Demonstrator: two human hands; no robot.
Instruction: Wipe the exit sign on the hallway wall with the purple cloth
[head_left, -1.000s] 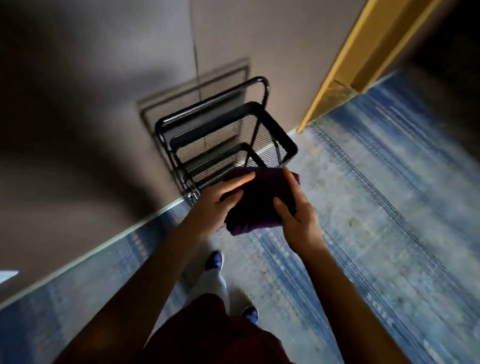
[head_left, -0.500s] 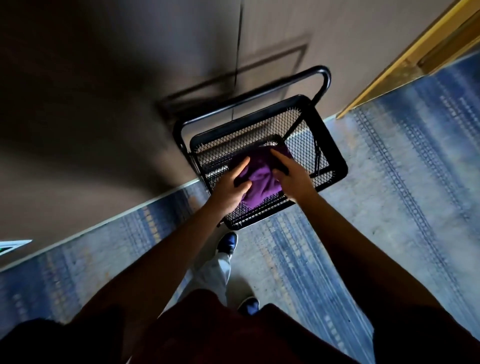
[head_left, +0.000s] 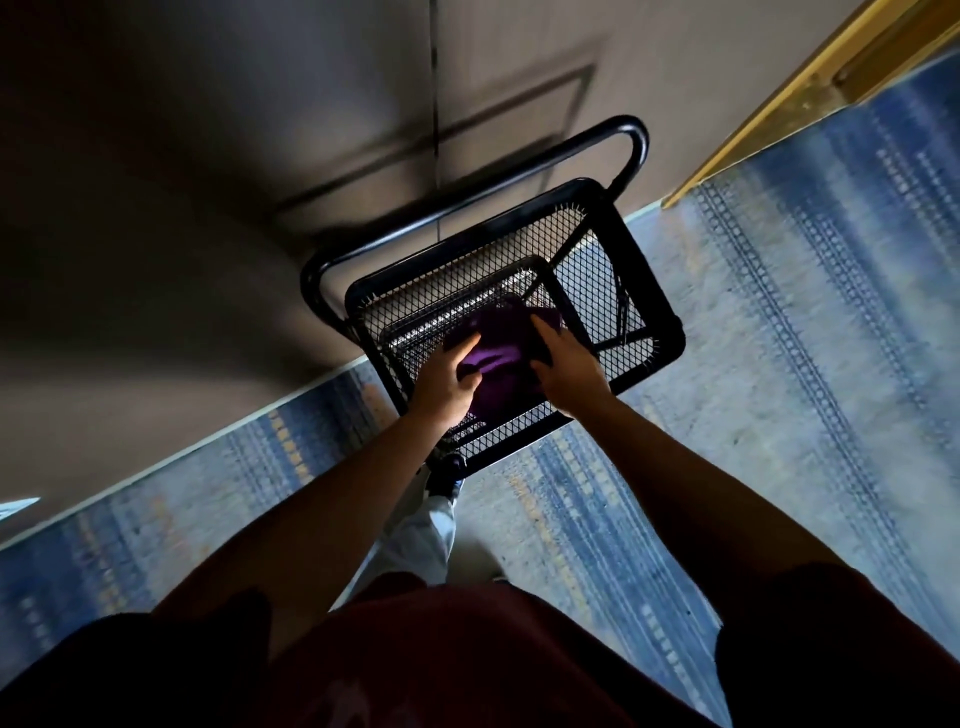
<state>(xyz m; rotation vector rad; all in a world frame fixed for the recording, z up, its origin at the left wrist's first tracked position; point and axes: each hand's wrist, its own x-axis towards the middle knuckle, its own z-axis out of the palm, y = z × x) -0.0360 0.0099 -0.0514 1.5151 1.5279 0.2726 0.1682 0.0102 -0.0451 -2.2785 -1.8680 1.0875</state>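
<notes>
Now, from the head view, I have both hands — left hand (head_left: 444, 382) and right hand (head_left: 566, 371) — gripping the bunched purple cloth (head_left: 496, 358) between them over the black mesh cart (head_left: 660, 332) against the far wall; no exit sign shows.

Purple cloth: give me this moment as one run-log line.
cloth: bunched in cart's top mesh basket | left hand: gripping cloth | right hand: gripping cloth | exit sign: not in view
</notes>
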